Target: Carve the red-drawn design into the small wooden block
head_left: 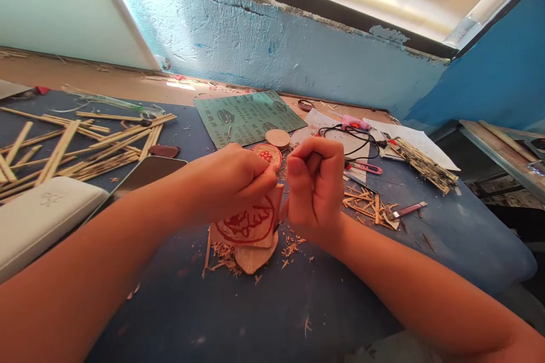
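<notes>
My left hand (240, 181) is closed, thumb pressed against the curled fingers, above a wooden piece with a red circle and red lettering (244, 224). What it pinches, if anything, is hidden. Close beside it on the right, my right hand (315, 190) is raised with fingers curled in to the thumb; anything inside cannot be made out. A pale wooden piece with a rounded point (254, 261) lies beneath the lettered piece. Just behind my left hand is a round disc with a red flower pattern (268, 155), and a plain wood disc (277, 139) lies beyond it.
Thin sticks (80, 142), a phone (140, 173) and a white case (46, 221) lie left. Green sandpaper (251, 116) is at the back. To the right are a pink glue gun (355, 123), a pink cutter (366, 168), a stick bundle (426, 164) and a blade tool (409, 211).
</notes>
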`<state>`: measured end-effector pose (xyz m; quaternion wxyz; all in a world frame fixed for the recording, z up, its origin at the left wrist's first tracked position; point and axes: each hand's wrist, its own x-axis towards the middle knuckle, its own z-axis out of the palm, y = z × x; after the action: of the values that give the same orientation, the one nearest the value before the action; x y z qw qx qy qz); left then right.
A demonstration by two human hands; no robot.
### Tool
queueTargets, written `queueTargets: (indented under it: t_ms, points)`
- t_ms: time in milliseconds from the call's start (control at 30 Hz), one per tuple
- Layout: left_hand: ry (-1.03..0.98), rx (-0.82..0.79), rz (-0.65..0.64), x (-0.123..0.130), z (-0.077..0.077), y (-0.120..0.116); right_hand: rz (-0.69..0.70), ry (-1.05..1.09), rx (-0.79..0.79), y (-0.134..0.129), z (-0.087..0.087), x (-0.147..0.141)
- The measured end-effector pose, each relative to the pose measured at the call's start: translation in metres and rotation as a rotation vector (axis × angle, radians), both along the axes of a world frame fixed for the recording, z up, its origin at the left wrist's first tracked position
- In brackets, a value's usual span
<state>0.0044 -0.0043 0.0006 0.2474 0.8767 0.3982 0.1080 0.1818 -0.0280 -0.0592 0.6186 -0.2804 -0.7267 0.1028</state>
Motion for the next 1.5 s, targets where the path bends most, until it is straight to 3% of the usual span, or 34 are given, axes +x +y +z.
queueTargets:
  t_ms: [267, 367, 533, 667, 800, 1100, 1267, 1500]
  points:
    - [0.027, 0.078, -0.022, -0.002, -0.011, 0.012, -0.016, -0.170, 0.066, -0.004, -0.006, -0.007]
    - [0.064, 0.102, 0.042, -0.003, -0.014, 0.015, -0.014, -0.165, 0.103, -0.003, -0.004, -0.008]
    - [0.133, 0.172, 0.133, 0.001, -0.012, 0.010, -0.083, -0.100, 0.091, -0.001, 0.000, -0.005]
    - [0.161, 0.221, 0.185, 0.003, -0.011, 0.005, -0.082, -0.108, 0.175, 0.001, 0.003, -0.006]
    - [0.170, 0.224, 0.169, 0.001, -0.009, 0.006, -0.065, -0.144, 0.241, 0.000, 0.005, -0.010]
    - [0.232, 0.161, 0.141, 0.001, -0.004, 0.007, -0.120, -0.195, 0.198, -0.004, 0.005, -0.016]
    - [0.280, 0.208, 0.203, 0.004, -0.005, 0.005, -0.157, -0.138, 0.062, -0.002, -0.001, -0.014]
    - [0.261, 0.213, 0.312, 0.001, -0.006, 0.006, -0.010, -0.087, 0.002, -0.001, 0.002, -0.001]
